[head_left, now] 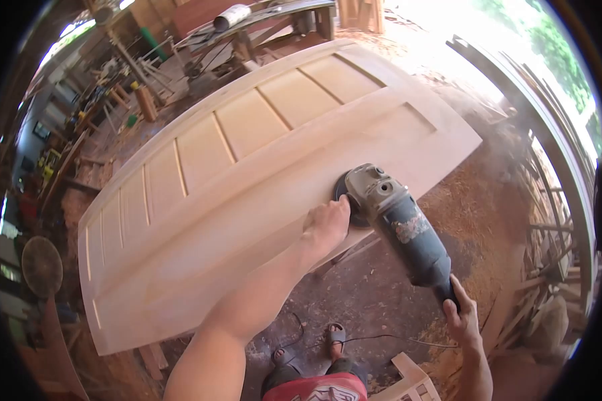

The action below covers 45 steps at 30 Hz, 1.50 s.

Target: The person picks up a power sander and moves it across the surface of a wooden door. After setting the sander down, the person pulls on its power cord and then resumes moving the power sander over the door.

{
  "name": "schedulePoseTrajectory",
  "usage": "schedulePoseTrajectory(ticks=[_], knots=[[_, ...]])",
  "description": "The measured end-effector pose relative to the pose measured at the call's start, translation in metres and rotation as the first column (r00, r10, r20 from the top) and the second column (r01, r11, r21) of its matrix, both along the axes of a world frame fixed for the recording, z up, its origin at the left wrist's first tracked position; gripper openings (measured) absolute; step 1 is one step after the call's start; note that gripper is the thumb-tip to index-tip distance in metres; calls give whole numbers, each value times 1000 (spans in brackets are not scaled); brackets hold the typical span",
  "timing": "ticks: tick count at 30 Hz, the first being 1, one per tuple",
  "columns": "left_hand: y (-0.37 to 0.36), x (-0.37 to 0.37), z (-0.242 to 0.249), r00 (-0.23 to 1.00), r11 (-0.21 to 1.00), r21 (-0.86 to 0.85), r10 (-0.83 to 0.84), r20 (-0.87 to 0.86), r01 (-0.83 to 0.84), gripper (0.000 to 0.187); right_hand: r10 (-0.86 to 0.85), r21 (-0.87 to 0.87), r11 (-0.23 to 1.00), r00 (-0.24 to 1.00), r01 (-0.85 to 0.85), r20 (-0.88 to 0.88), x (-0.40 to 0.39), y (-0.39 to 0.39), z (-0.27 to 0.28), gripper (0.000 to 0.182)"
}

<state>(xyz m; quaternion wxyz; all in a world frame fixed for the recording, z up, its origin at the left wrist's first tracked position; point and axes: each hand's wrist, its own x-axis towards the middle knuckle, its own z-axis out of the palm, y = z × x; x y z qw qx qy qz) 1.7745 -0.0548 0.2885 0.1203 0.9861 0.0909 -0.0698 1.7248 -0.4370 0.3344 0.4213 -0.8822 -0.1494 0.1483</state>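
A dark angle grinder (408, 230) with a worn grey head rests its round disc (356, 200) on a pale wooden panel (247, 194). My right hand (460, 315) is closed around the rear handle. Beside the disc, my left hand (328, 224) is closed in a fist at the grinder's head; the part it grips is hidden behind the fingers. The disc lies near the panel's close edge, toward its right half. Recessed sections divided by narrow strips run along the panel's far side.
A power cord (394, 337) trails over the dusty floor near my feet (336, 337). Long boards (542, 134) and scrap wood line the right side. Behind the panel stands a cluttered workbench (267, 23). A round fan (42, 266) is at left.
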Motion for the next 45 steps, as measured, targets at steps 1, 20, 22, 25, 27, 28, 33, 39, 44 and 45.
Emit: schedulePoseTrajectory(ticks=[1, 20, 22, 25, 27, 28, 33, 39, 44, 45], knots=[[0, 13, 7, 999, 999, -23, -36, 21, 36, 23, -47, 14, 999, 999, 47, -14, -1, -1, -8, 59], [-28, 32, -6, 991, 990, 67, -130, 32, 127, 20, -183, 86, 979, 983, 185, -35, -45, -11, -36, 58], [-6, -15, -11, 995, 991, 83, -101, -17, 102, 21, -147, 46, 987, 984, 152, -97, -74, 4, -29, 59], [29, -94, -19, 1000, 997, 74, 9, -26, -7, 23, -23, 3, 1000, 1000, 23, -2, -116, 29, -34, 57], [53, -146, -10, 995, 993, 67, 97, -30, -94, 25, 59, -41, 997, 997, -61, -45, -140, 48, -21, 59], [64, -176, -6, 988, 988, 65, 143, -51, -140, 27, 104, -60, 992, 994, -106, -37, -154, 57, -24, 61], [118, -317, -8, 915, 917, 49, 398, -68, -395, 29, 398, -116, 904, 909, -411, -122, -192, 112, -20, 62], [162, -474, -24, 770, 766, 74, 636, 56, -638, 29, 691, -92, 694, 697, -714, -192, -227, 189, -21, 64], [159, -512, -9, 687, 687, 78, 726, -26, -723, 32, 770, -48, 618, 617, -785, -165, -236, 203, -19, 65], [149, -498, 4, 657, 663, 153, 748, -93, -733, 32, 739, -61, 658, 659, -751, -142, -236, 197, -16, 64]])
